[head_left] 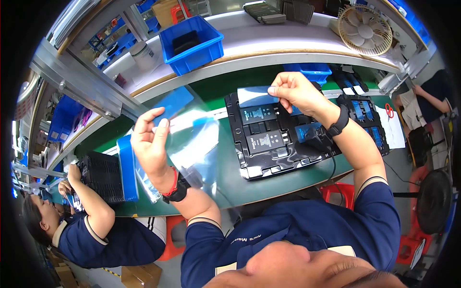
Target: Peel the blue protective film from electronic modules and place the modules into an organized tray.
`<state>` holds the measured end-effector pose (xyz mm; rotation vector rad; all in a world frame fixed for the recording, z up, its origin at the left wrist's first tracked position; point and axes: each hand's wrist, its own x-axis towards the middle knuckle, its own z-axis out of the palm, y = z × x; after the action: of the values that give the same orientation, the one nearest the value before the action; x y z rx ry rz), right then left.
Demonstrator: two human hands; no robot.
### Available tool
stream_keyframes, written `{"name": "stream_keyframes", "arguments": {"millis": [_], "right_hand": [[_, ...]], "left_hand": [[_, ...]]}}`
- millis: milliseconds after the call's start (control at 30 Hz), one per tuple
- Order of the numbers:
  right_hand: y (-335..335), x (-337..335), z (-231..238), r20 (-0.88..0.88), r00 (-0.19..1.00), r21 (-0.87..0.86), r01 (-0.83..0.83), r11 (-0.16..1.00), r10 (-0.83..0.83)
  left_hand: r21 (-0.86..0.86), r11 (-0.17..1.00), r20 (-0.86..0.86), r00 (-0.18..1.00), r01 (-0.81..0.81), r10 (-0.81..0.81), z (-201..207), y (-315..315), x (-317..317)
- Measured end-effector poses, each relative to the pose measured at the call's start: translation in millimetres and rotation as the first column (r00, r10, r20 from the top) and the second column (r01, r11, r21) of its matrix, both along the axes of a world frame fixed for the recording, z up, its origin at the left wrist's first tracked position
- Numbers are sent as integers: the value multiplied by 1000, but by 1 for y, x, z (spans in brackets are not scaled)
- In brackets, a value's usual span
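Note:
My left hand is raised over the left of the bench, thumb and forefinger closed at the edge of a clear plastic sheet that is smeared by motion. A blue film piece shows just beyond those fingertips. My right hand pinches the right end of a pale, shiny film strip between thumb and forefinger. Under that strip lies a black moulded tray with flat black batteries in its pockets. My right wrist hides part of the tray's right side.
A second black tray adjoins on the right, beside red scissors on white paper. Stacked black trays stand at the left near a co-worker. The shelf above carries a blue bin and a fan. A dark cable hangs over the bench edge.

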<state>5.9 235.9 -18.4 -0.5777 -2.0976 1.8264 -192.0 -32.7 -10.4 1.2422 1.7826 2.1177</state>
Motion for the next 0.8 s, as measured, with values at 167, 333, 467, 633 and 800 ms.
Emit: {"name": "stream_keyframes", "arguments": {"millis": [167,333,467,633,800], "right_hand": [[11,-7,-18,176,984,-144,-6,990,32],[7,-9,-18,233,971,-136,-21,991,52],[7,-8,-18,228,973,-127,-16,992,45],[4,-8,-17,258,966,-100,-2,995,28],[4,-8,-18,270,962,-73,-10,997,30]], "left_hand": [[73,997,163,987,-3,-9,1,0,3],[44,999,188,982,27,-34,3,4,8],[18,999,184,982,39,-42,2,6,9],[4,999,178,983,45,-45,0,6,8],[0,998,170,984,55,-54,1,8,8]]}}
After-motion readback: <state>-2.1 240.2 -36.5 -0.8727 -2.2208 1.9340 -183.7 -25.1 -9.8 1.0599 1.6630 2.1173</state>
